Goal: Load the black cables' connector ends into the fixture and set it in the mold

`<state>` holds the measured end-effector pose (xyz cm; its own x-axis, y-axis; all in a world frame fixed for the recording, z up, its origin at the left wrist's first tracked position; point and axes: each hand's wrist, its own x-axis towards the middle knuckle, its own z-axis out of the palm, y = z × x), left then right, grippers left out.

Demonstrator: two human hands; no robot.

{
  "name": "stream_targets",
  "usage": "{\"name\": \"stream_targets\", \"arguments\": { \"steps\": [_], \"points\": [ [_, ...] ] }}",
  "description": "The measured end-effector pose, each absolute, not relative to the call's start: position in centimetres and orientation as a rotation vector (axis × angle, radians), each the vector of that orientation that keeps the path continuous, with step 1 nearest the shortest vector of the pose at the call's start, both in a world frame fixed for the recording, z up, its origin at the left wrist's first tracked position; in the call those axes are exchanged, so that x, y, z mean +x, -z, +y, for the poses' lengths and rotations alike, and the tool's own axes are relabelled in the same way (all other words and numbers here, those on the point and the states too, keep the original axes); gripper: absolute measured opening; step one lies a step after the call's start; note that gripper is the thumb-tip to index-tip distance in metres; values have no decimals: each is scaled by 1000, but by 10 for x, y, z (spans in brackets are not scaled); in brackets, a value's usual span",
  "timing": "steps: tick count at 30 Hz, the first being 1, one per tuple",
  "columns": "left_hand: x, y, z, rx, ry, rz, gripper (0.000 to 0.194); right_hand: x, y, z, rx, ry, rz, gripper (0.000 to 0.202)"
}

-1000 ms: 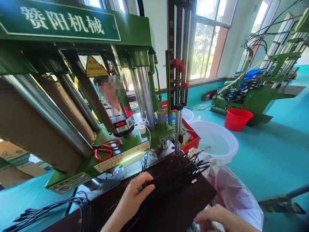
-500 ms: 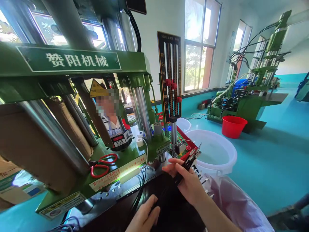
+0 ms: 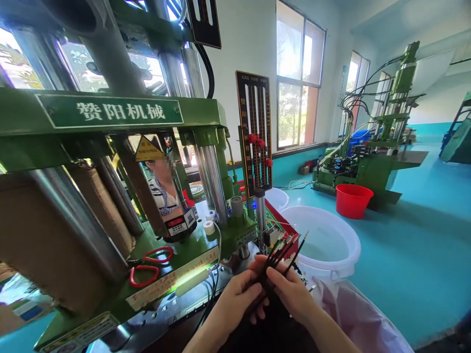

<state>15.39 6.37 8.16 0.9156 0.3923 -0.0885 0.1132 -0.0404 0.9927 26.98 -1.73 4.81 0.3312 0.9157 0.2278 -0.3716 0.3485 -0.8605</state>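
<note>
Left hand (image 3: 235,301) now lifted off the dark board, joining right hand (image 3: 290,294); both pinching one bundle of black wires (image 3: 281,252), tips fanned upward, apparently being evened up

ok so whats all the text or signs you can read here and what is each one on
"赞阳机械": white characters on the green nameplate across the press head.
"赞阳机械有限公司": running down the black vertical scale board.
Yellow warning triangle behind the columns: symbol too small to make out.
Heat-wave symbol on the black and red label: its text is unreadable.
Yellow and red strip label along the press bed: blurred.
</note>
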Motion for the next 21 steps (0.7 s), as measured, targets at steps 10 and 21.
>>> {"name": "stream_targets", "arguments": {
  "steps": [10, 21],
  "points": [
    [160, -74, 64, 1622, -294, 462, 29, 279, -52, -17, -777, -902, -639, 20],
    [164, -61, 62, 1933, -550, 643, 31, 276, -42, -12, -753, -782, -497, 16]
  ]
}}
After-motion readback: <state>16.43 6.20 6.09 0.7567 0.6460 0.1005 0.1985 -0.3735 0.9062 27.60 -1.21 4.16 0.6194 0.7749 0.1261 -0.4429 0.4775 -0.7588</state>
